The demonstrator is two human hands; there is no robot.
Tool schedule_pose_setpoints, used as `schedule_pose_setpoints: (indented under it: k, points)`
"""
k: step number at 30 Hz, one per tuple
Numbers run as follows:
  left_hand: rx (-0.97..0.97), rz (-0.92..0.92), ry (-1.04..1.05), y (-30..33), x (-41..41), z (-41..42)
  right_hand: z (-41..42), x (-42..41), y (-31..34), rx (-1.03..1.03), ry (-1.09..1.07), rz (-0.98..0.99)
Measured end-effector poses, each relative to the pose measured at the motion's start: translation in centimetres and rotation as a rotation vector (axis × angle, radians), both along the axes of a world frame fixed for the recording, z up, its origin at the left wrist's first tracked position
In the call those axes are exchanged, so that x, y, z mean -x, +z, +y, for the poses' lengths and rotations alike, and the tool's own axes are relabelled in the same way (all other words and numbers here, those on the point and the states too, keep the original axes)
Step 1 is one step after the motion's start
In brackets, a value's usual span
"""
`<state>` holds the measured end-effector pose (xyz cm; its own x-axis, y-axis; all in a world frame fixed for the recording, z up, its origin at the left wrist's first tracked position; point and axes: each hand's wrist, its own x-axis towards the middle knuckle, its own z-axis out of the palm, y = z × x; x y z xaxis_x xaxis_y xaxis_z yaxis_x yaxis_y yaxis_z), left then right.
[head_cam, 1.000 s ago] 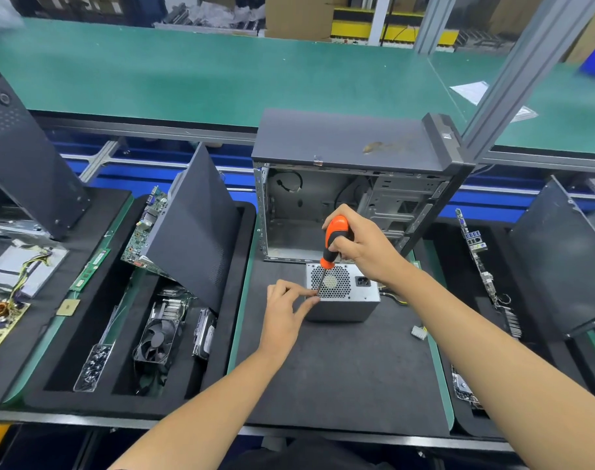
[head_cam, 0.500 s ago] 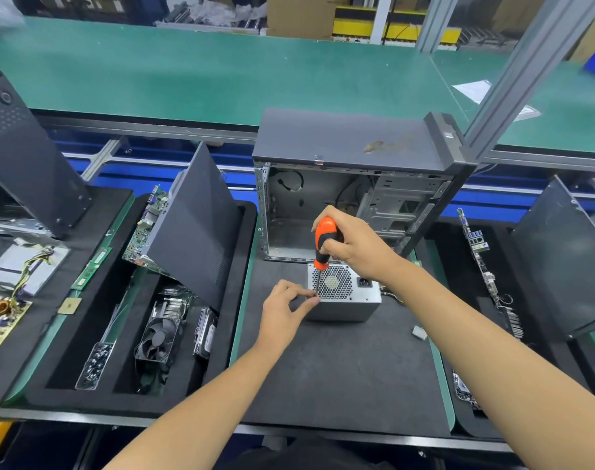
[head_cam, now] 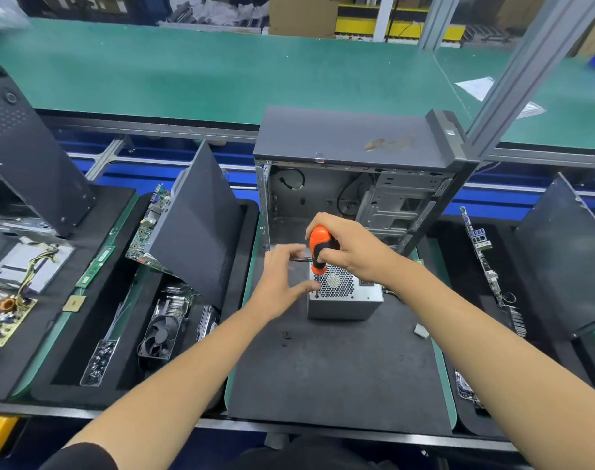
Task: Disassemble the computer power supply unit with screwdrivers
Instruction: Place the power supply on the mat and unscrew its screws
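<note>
A grey metal power supply unit stands on the black foam mat, its honeycomb fan grille facing up. My right hand grips an orange-and-black screwdriver held nearly upright, tip on the unit's top left corner. My left hand is blurred just left of the unit, fingers spread and relaxed, thumb near the screwdriver tip, holding nothing that I can see.
An empty computer case stands open right behind the unit. Two small dark screws lie on the mat to the left front, a white connector to the right. Trays with a fan, boards and panels flank both sides.
My left hand lifted off the unit's corner and moved up and left with its fingers spreading. The screwdriver stands more upright over the same corner.
</note>
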<state>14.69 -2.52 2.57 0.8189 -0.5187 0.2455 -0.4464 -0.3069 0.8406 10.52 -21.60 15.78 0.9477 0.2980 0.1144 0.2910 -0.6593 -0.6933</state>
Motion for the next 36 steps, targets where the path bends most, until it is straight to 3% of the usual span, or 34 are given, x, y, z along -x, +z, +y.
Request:
schedule_pose_setpoints:
  k: [5,13,17,19,21,25,28,36]
  points:
    - [0.093,-0.016,-0.089,4.4,-0.7,-1.1,-0.5,0.2,0.2,-0.019,0.001,0.015]
    - [0.048,-0.042,-0.210,6.3,-1.6,-0.8,-1.3,0.5,-0.4,-0.038,-0.037,0.022]
    - [-0.020,-0.112,-0.262,6.9,-2.8,0.1,0.0,2.1,-4.7,-0.232,-0.201,-0.138]
    - [-0.065,-0.134,-0.263,6.9,-3.6,1.3,1.6,2.7,-8.2,-0.140,-0.242,-0.075]
    - [-0.077,-0.133,-0.223,6.5,-4.2,3.5,4.2,2.3,-11.2,0.124,-0.155,0.055]
    - [-0.035,-0.159,-0.102,6.3,-4.9,8.1,8.3,-1.0,-14.0,0.626,0.000,-0.115]
    - [-0.043,-0.165,-0.015,6.7,-6.1,11.0,10.1,-2.8,-14.1,0.710,0.024,-0.150]
    - [-0.046,-0.246,0.135,6.5,-7.1,17.8,15.6,-5.0,-13.9,0.655,0.015,-0.126]
